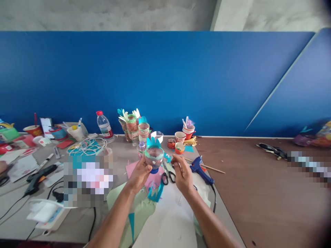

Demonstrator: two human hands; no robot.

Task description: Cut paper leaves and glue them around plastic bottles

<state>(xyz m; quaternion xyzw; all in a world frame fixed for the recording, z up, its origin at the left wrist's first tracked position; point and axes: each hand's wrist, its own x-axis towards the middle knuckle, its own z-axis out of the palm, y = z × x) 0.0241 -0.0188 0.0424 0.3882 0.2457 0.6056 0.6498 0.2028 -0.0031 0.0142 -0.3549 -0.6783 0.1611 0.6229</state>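
Note:
My left hand (140, 176) is wrapped round the lower side of a clear plastic cup (154, 157) with a blue base. A teal paper cutout with rounded fingers (153, 142) rises above the cup's rim. To its right, my right hand (183, 175) is held with its fingers curled and their tips together; whatever they pinch is too small to make out. Scissors (168, 177) with black handles lie between the hands, partly over white paper (169, 220). Teal paper scraps (156, 193) and a pink sheet (133, 169) are spread beneath the cup.
Beyond my right hand a blue glue gun (202, 171) lies near a wooden stick (216, 168). Decorated plastic cups (132, 125) stand at the back, left of small paper cups (179, 137). At left are a water bottle (104, 126), a black glue gun (38, 181) and a power strip (53, 218).

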